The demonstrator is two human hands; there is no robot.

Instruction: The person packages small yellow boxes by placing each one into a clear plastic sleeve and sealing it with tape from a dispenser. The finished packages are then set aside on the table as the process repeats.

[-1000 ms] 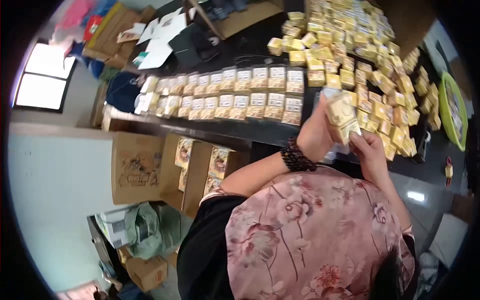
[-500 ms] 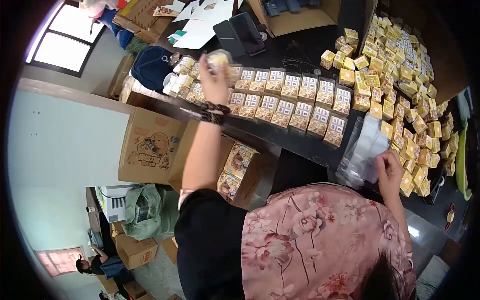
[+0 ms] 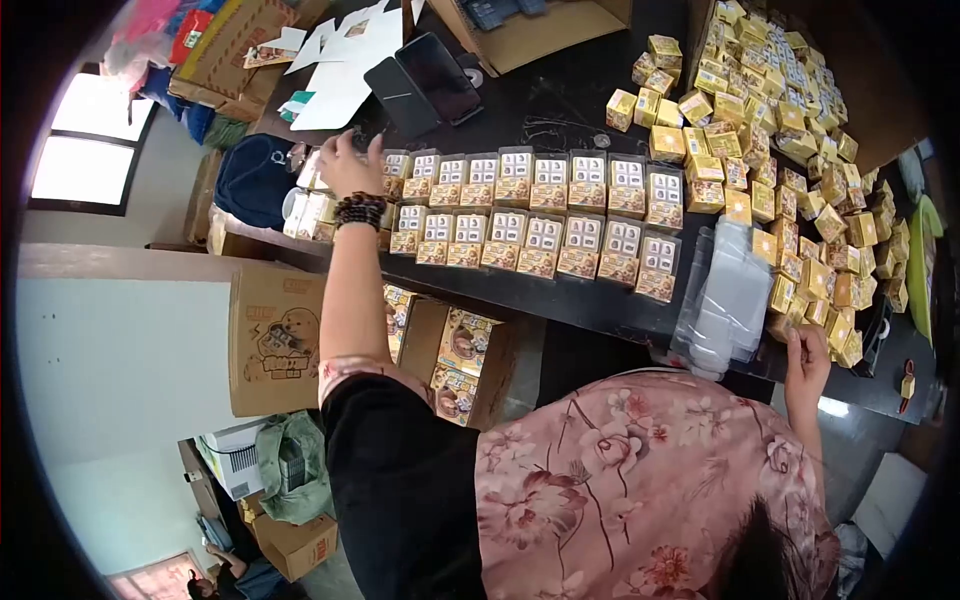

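Observation:
At the far left end of the rows, my left hand [image 3: 352, 172] reaches over the packed boxes, its thumb and fingers apart; a clear box is no longer visible in it. Two rows of clear-cased boxes [image 3: 540, 235] with brown-and-yellow fronts run along the black table. My right hand [image 3: 808, 362] is beside the table's near edge with loosely bent, slightly parted fingers and nothing visible in them. Near it lie a stack of clear plastic cases [image 3: 728, 300] and a large pile of small yellow boxes [image 3: 815, 285].
Behind the rows are a phone in a dark stand [image 3: 438, 80], white papers [image 3: 350, 80] and an open cardboard box [image 3: 550, 40]. A dark blue bag [image 3: 253, 180] sits at the left end. An open carton [image 3: 270, 345] stands below the table. Another person [image 3: 230, 565] is at the lower left.
My left hand has moved left and down towards the row's end, and the clear box is gone from its fingers. My right hand has shifted slightly down and right. The view has shifted.

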